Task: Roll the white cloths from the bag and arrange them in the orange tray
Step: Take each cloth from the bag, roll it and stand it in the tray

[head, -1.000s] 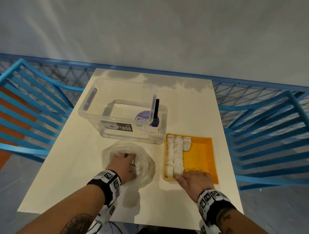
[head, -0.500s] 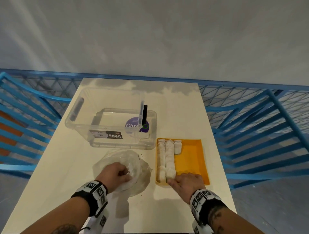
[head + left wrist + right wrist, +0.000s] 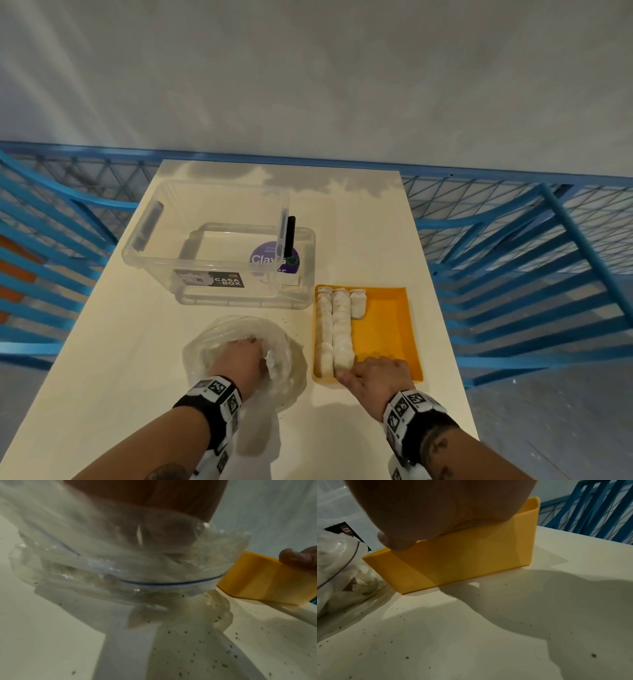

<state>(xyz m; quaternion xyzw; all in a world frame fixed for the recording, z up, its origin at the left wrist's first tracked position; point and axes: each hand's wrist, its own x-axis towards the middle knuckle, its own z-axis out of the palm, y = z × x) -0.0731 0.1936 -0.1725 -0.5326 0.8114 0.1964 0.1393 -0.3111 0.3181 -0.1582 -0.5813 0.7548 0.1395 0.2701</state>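
A clear plastic bag (image 3: pixel 212 346) (image 3: pixel 137 563) of white cloths lies on the table near me. My left hand (image 3: pixel 243 359) is inside it, fingers curled round a white cloth (image 3: pixel 274 361). To its right is the orange tray (image 3: pixel 387 329) (image 3: pixel 462 561), with two long rows and one short row of rolled cloths (image 3: pixel 334 329) along its left side. My right hand (image 3: pixel 373 375) sits on the tray's near wall, fingers bent over the rim into the tray and thumb outside. The right wrist view shows only the palm (image 3: pixel 436 507) over that wall.
A clear storage box (image 3: pixel 219 246) stands behind the bag, with a black upright piece (image 3: pixel 291 236) at its right side. The white table (image 3: pixel 370 222) is speckled with dark crumbs. Blue slatted frames (image 3: pixel 513 260) flank it on both sides.
My left hand has drawn slightly back inside the bag and closed on a cloth. My right hand stays on the tray's near wall. The head view has shifted.
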